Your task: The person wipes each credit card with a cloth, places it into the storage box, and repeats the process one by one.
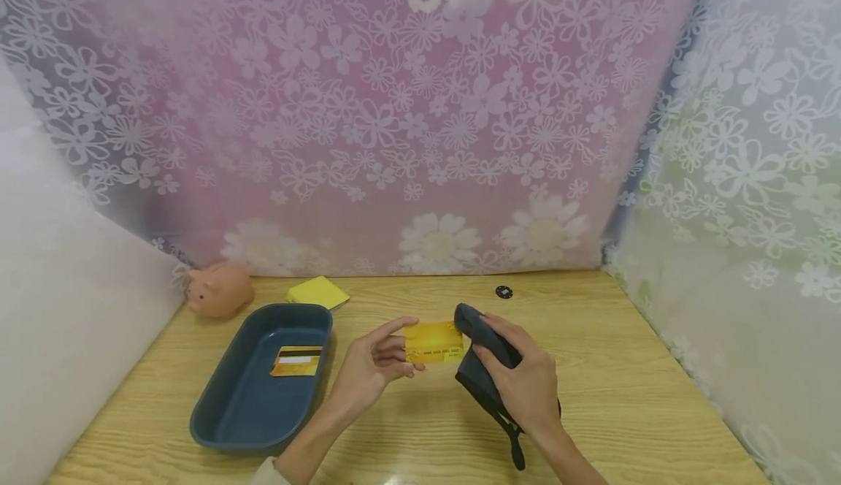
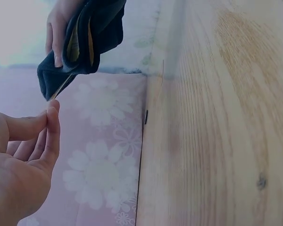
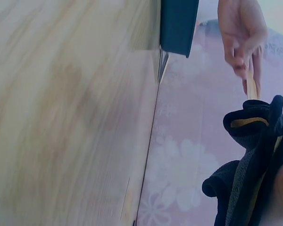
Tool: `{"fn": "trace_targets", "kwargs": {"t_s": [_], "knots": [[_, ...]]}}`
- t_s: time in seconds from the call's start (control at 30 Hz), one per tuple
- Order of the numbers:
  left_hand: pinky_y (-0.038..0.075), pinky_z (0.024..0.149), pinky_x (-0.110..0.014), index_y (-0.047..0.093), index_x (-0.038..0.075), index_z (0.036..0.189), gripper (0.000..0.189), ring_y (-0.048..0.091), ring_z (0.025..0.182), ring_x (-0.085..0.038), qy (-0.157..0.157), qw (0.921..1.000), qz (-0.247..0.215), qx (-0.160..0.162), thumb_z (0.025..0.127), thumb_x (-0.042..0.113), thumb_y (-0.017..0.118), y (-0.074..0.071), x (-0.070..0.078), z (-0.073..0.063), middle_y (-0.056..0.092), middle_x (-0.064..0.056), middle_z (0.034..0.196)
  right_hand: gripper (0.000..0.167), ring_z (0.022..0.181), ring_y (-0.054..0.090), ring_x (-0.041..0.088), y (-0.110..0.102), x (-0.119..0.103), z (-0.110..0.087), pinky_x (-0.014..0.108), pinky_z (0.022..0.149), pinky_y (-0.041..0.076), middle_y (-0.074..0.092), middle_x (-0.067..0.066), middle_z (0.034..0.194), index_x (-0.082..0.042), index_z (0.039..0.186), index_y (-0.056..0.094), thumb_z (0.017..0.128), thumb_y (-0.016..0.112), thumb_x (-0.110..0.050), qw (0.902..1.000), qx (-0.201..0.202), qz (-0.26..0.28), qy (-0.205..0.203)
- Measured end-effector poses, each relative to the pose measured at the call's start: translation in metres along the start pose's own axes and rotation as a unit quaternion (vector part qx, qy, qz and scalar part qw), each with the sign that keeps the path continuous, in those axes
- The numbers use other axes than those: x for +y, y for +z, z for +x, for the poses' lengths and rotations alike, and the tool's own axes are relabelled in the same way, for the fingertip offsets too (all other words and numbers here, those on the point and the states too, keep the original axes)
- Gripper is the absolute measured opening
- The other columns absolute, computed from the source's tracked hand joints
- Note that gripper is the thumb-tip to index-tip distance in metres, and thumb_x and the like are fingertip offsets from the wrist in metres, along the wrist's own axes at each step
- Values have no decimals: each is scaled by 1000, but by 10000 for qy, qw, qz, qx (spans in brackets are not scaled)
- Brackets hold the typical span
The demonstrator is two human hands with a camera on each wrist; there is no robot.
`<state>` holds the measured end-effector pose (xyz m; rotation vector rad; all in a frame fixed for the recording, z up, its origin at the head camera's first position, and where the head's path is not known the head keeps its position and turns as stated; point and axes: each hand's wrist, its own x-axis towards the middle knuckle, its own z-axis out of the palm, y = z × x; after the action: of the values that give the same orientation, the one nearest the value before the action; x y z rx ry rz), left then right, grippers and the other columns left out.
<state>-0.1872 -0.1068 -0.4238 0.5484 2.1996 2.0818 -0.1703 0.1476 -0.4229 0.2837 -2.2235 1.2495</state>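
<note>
My left hand (image 1: 364, 368) pinches a gold-yellow bank card (image 1: 434, 342) by its left end, thumb above and fingers below. The card's right edge meets a dark fabric wallet (image 1: 485, 359), which my right hand (image 1: 528, 375) grips from the right. A short black strap hangs from the wallet. In the left wrist view only a thin edge of the card (image 2: 61, 88) shows between the fingertips and the wallet (image 2: 104, 28). Folds with a yellowish inside part open in the wallet (image 3: 240, 174) in the right wrist view. Whether the card's edge is inside a slot, I cannot tell.
A blue-grey tray (image 1: 223, 419) stands at left, with another bank card (image 1: 296, 361) lying in it, stripe side up. Behind it are a pink piggy bank (image 1: 220, 290) and a yellow notepad (image 1: 318, 292). A black round chip (image 1: 504, 292) lies near the back edge.
</note>
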Motion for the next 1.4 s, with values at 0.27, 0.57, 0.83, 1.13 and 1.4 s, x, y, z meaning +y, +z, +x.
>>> {"fn": "trace_targets", "kwargs": {"t_s": [0.27, 0.57, 0.83, 1.13, 1.4], "knots": [[64, 80, -38, 62, 18, 144, 59, 73, 93, -44, 114, 9997, -185, 74, 93, -11, 69, -2, 1, -1, 68, -21, 106, 47, 121, 68, 26, -16, 7, 5, 3, 88, 47, 70, 0, 134, -22, 131, 75, 86, 86, -10, 9993, 225, -19, 282], [64, 82, -42, 59, 19, 147, 54, 76, 88, -39, 248, 9987, -281, 353, 98, -3, 67, -1, -5, 2, 66, -25, 99, 49, 121, 67, 23, -19, 9, 6, 4, 88, 49, 70, -1, 135, -21, 130, 75, 85, 87, -9, 9993, 225, 41, 289], [63, 80, -32, 71, 2, 106, 11, 73, 96, -21, 188, 9948, -197, 978, 96, -3, 70, 3, -8, 3, 75, -15, 106, 48, 122, 67, 24, -17, 10, 6, 4, 89, 48, 69, -2, 135, -22, 131, 74, 87, 86, -11, 9994, 189, 13, 292], [54, 100, -38, 72, 1, 88, 10, 62, 120, -25, 650, 9893, -143, 1301, 95, -5, 70, 3, -10, 5, 69, -15, 122, 48, 122, 67, 25, -16, 11, 5, 4, 88, 49, 69, -1, 135, -24, 132, 74, 87, 86, -13, 9993, 123, 92, 349], [63, 81, -35, 75, -3, 102, 15, 70, 99, -19, 573, 9908, -391, 1160, 100, -7, 61, 4, -8, 3, 69, -20, 109, 47, 125, 66, 25, -17, 12, 5, 5, 89, 48, 68, 2, 137, -23, 133, 73, 88, 86, -16, 9991, 20, 159, 403]]}}
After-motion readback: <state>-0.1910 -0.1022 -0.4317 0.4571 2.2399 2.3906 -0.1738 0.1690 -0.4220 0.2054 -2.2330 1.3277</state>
